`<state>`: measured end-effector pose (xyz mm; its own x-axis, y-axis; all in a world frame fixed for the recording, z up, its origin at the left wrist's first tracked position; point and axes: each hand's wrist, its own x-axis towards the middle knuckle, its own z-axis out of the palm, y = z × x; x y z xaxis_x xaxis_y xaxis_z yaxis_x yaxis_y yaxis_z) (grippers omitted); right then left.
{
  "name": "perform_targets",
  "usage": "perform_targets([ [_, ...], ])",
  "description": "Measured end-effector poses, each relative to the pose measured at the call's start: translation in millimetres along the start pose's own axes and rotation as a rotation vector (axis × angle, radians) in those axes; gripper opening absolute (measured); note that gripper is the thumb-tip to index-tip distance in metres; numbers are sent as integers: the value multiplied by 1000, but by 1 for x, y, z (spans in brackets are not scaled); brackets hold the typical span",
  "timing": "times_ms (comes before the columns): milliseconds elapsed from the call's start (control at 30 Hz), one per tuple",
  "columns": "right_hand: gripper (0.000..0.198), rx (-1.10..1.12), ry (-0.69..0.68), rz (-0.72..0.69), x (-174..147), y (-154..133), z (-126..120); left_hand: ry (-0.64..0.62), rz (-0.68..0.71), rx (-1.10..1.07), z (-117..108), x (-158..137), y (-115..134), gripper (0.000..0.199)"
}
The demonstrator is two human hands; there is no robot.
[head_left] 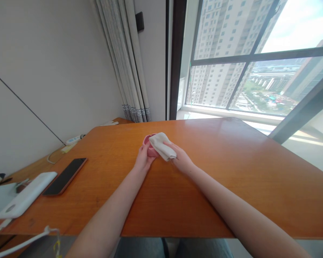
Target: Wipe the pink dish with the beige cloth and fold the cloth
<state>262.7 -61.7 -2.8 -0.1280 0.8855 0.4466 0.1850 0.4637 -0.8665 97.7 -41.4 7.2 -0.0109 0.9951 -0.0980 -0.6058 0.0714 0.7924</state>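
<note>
A small pink, rounded object (pixel 151 152), perhaps a bowl or cup, is gripped by my left hand (pixel 143 157) above the middle of the wooden table (pixel 204 143). Its far and right sides are partly covered, so its exact kind is unclear. In my right hand (pixel 181 157) is a folded white cloth (pixel 163 146), its fingers closed on the cloth's right end. The cloth's left end lies against the pink object's upper right side. Both hands are close together, with the cloth bridging them.
On the left of the table lie a dark-screened phone (pixel 66 176) and a white power bank (pixel 28 195) with a cable plugged in. A power strip (pixel 75 139) sits by the wall. Another white cable (pixel 24 244) crosses the near left corner. A large window stands beyond the table.
</note>
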Motion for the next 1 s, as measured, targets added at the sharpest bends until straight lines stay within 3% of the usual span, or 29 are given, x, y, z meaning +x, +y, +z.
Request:
perform_targets([
  [133, 45, 97, 282, 180, 12, 16, -15, 77, -103, -37, 3, -4, -1, 41],
  [233, 48, 186, 387, 296, 19, 26, -19, -7, -234, -31, 9, -12, -4, 35],
  [333, 45, 233, 306, 269, 20, 23, -16, -97, -291, -5, 12, -17, -9, 39],
  [467, 36, 182, 169, 161, 14, 10, -4, -120, -214, -22, 11, -16, -11, 44],
  [667, 37, 202, 245, 172, 1, 8, 29, 11, 22, -53, 8, -10, -15, 43],
  [733, 40, 203, 281, 196, -1, 9, 34, 14, 38, -48, 9, -12, -20, 44],
  [867, 44, 181, 376, 236, 4, 8, 19, -90, -138, -27, 14, -19, -23, 45],
  [1000, 38, 162, 250, 184, 14, 7, -6, -215, -341, 50, 17, -25, -19, 49],
])
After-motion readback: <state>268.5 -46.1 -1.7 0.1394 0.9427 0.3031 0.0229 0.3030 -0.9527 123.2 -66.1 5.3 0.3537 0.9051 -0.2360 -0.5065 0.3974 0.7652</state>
